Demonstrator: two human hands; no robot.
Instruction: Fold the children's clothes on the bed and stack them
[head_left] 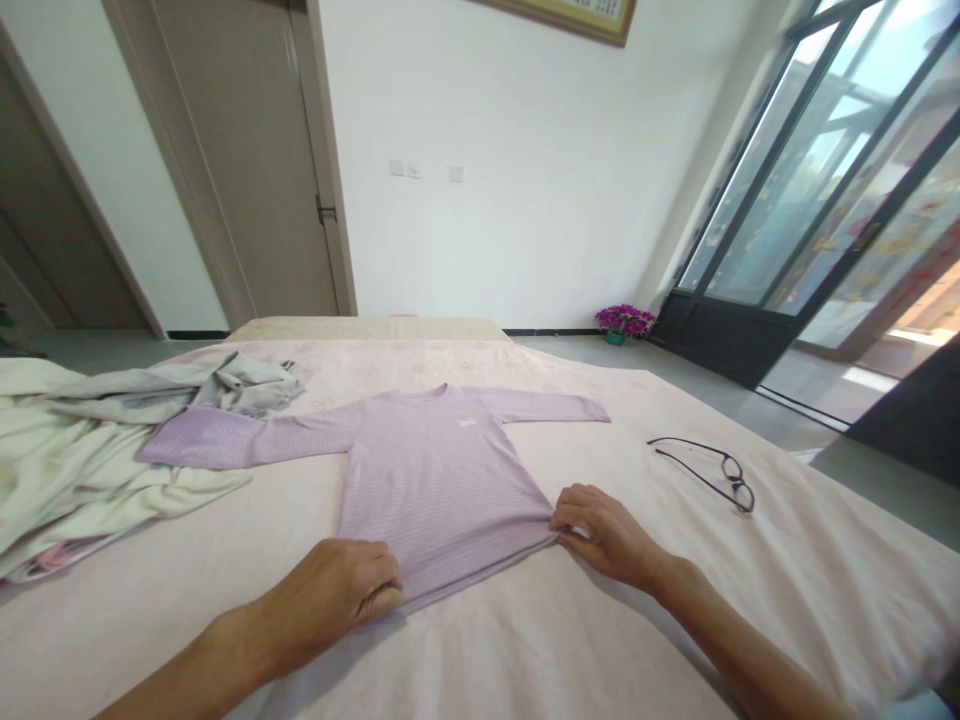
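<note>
A lilac ribbed long-sleeved shirt (pixel 442 470) lies spread out, neckline away from me and both sleeves stretched sideways. Its left sleeve end overlaps the pile of clothes, and a small pale mark shows on the chest. My left hand (pixel 349 585) is closed on the near left corner of the hem. At the hem's right corner, my right hand (pixel 604 530) pinches the fabric between thumb and fingers. Between the two hands the hem is drawn fairly straight, with its layers showing along the edge.
A pale pink sheet (pixel 750 600) covers the surface under the shirt. Cream and grey clothes (pixel 97 450) are heaped at the left. Black-framed glasses (pixel 735 482) lie open at the right. Beyond stand a flower pot (pixel 616 338), a door (pixel 240 150) and glass doors (pixel 795 200).
</note>
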